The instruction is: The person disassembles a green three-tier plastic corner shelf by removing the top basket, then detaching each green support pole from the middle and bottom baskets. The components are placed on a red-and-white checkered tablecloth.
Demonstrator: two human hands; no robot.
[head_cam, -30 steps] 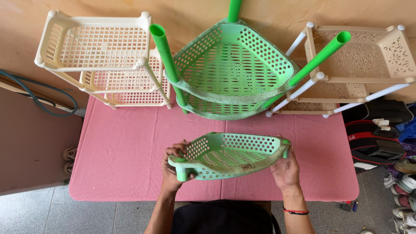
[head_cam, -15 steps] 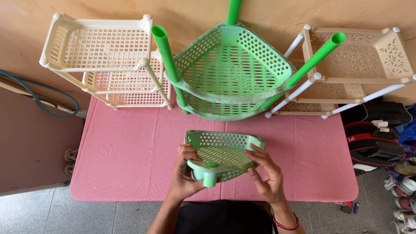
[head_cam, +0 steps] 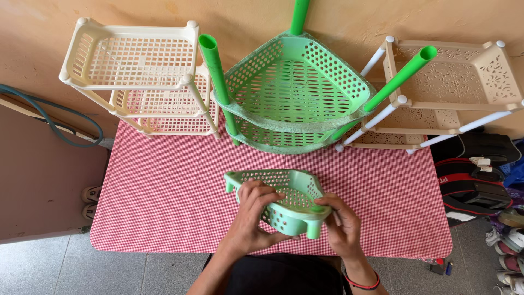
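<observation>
A person holds a loose green perforated basket tray (head_cam: 281, 199) in both hands above the near edge of a bench (head_cam: 164, 196) covered in a red-and-white checked cloth. The left hand (head_cam: 252, 214) is closed around the tray's near wall, fingers hooked over the rim into the basket. The right hand (head_cam: 341, 221) grips the tray's nearest corner, just beside a short green corner socket (head_cam: 313, 229) that points down toward the person. The tray is tilted, its open side facing up and away, with a second corner socket (head_cam: 229, 183) showing at its far left. A red and black band (head_cam: 360, 284) circles the right wrist.

At the back of the bench, against an orange wall (head_cam: 136, 11), stands a green corner rack (head_cam: 292, 90) with two fitted tiers and three upright green tubes. A cream square-lattice rack (head_cam: 134, 60) stands to its left and a beige patterned rack (head_cam: 456, 74) with white tubes to its right. Bags and shoes (head_cam: 486, 175) lie on the floor at right; a hose (head_cam: 54, 123) curves at left.
</observation>
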